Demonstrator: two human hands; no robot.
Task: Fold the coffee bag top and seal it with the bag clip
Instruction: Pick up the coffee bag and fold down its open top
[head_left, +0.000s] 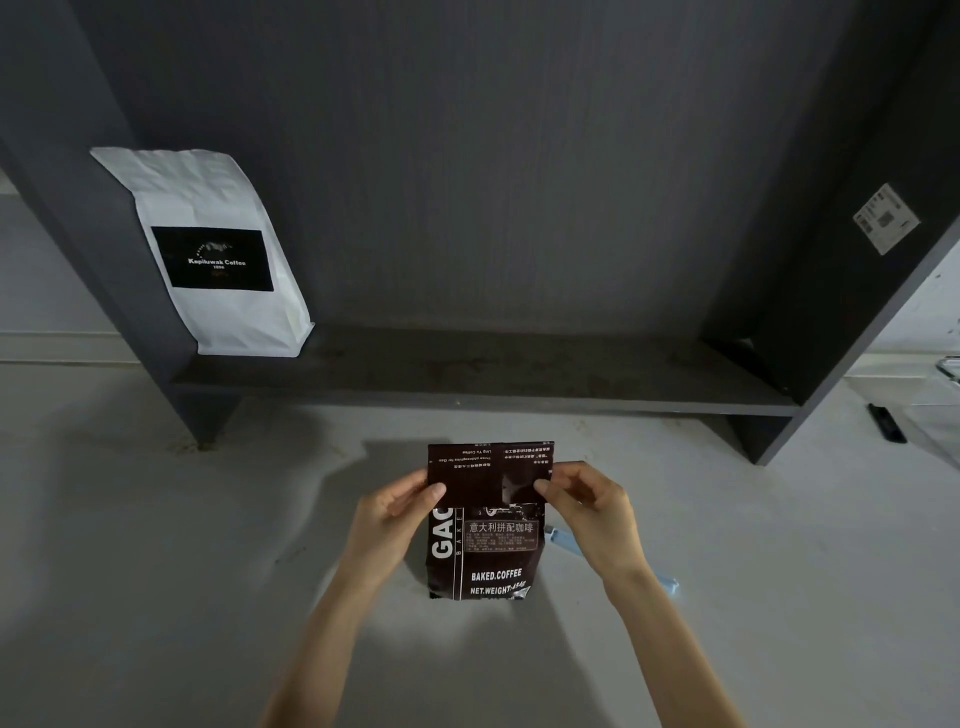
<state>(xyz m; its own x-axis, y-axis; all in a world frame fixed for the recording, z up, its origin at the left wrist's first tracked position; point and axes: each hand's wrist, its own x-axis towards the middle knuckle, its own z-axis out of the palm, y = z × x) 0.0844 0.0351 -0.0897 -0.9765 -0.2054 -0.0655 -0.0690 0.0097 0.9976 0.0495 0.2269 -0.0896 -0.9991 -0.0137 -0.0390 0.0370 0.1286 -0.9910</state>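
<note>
A dark brown coffee bag (485, 558) with white lettering stands on the pale floor in front of me. Its top flap (488, 470) is folded over toward me, showing upside-down print. My left hand (397, 512) pinches the flap's left edge. My right hand (589, 512) pinches its right edge. A pale blue bag clip (563, 540) lies on the floor just right of the bag, mostly hidden under my right hand and wrist; its far end (670, 584) peeks out beyond the forearm.
A dark grey shelf unit (467, 374) stands behind the bag. On its left end, a white coffee bag (218, 249) with a black label leans against the side panel. A small black object (888, 423) lies at the right.
</note>
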